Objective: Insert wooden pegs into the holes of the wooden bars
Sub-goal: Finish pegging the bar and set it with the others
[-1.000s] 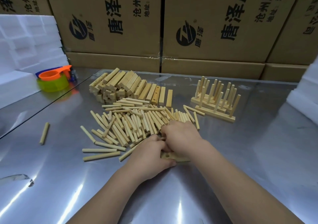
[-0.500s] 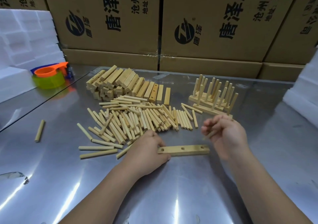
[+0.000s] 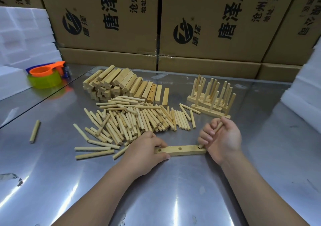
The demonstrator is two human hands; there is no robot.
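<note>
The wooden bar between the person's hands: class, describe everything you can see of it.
The wooden bar is a pale, squared strip of wood lying flat and crosswise on the shiny metal table. Two round holes show open in its top face, near the left end and at the middle. The left hand pinches its left end. At the right end, the right hand holds a tilted peg whose tip meets the bar's top face.
</note>
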